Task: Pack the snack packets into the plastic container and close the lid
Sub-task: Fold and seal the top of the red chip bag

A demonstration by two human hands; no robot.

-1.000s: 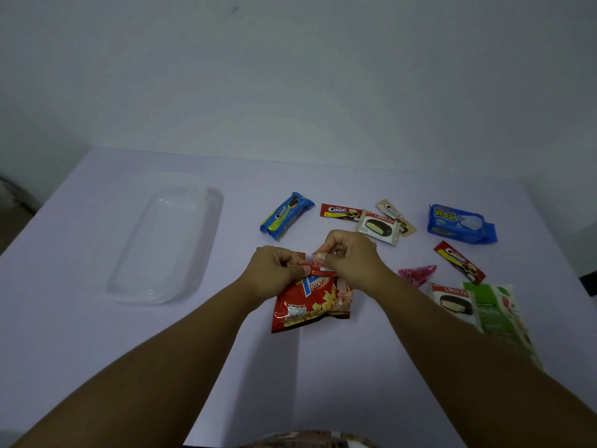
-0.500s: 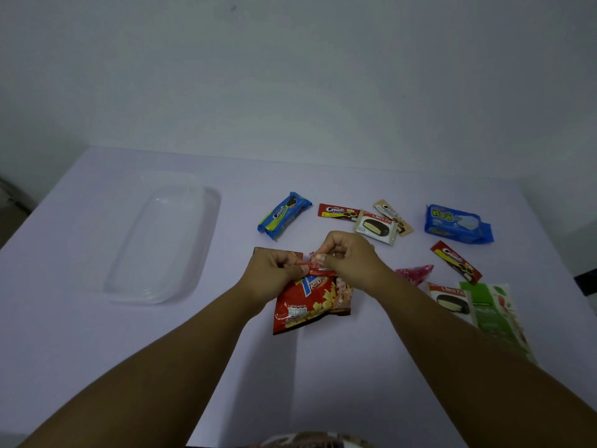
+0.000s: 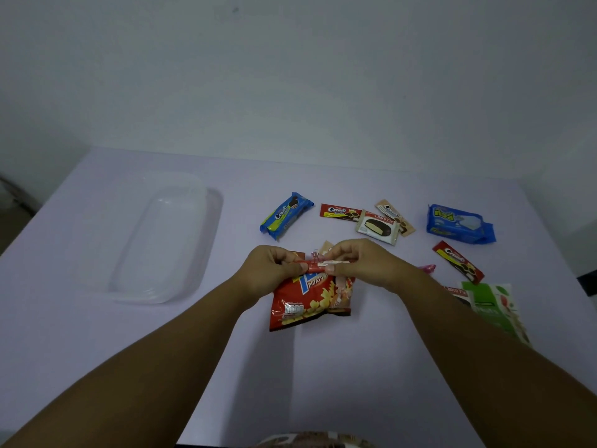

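A red potato-snack packet (image 3: pixel 307 302) lies at the table's middle, its top edge folded over. My left hand (image 3: pixel 268 270) pinches the left end of that fold and my right hand (image 3: pixel 365 263) pinches the right end. A small pink clip (image 3: pixel 315 253) sticks up at the fold between my fingers. The clear plastic container (image 3: pixel 168 240) lies open on the left, nothing inside it. Loose packets lie behind and to the right: a blue cookie pack (image 3: pixel 286 215), a red cookie strip (image 3: pixel 339 212), a choco pie (image 3: pixel 378 227), a blue wafer pack (image 3: pixel 458 224).
More packets sit by my right forearm: a red cookie strip (image 3: pixel 458 261), a pink wrapper (image 3: pixel 428 269), a second choco pie (image 3: pixel 457 294), a green and white pouch (image 3: pixel 494 308). The lilac table (image 3: pixel 97 334) ends at a pale wall behind.
My hands have stayed on the red packet's top edge, with the fingers shifting slightly along the fold. The packet has not left the table.
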